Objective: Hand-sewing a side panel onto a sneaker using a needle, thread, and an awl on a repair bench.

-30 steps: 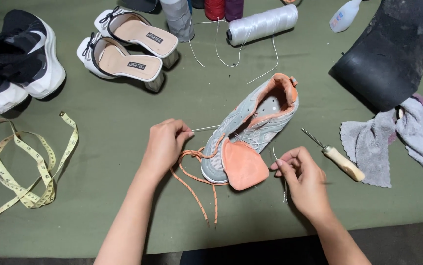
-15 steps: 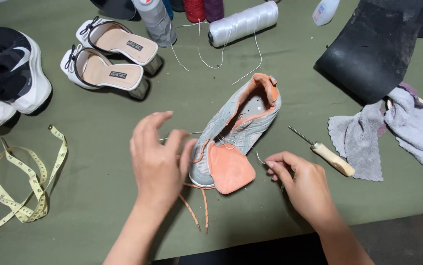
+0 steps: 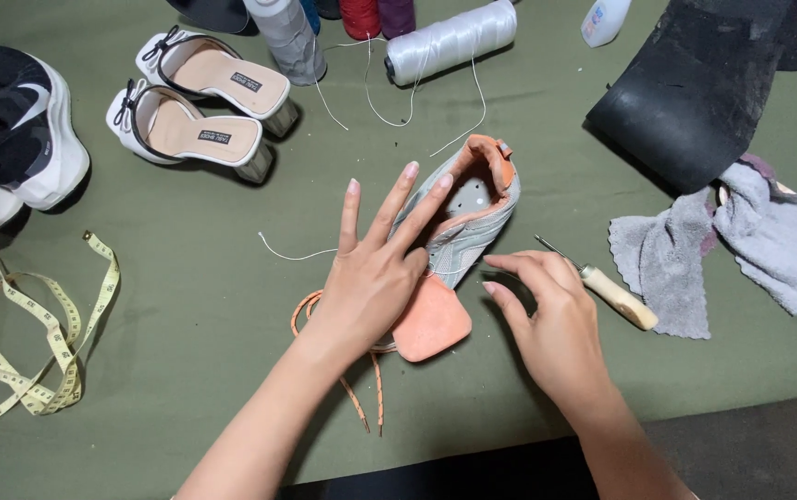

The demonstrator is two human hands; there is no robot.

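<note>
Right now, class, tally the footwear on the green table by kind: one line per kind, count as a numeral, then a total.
Grey and orange sneaker, under the left hand with the right hand beside it: 1
White heeled sandals: 2
Black and white sneaker: 1
Total: 4

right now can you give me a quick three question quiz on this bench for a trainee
1. True or false: the left hand lies on the grey and orange sneaker with fingers spread.
2. What lies just right of the right hand?
3. Which is nearest the white heeled sandals? A grey cloth, B black and white sneaker, C awl

Key: 1 true. 2 wooden-handled awl. 3 B.
</note>
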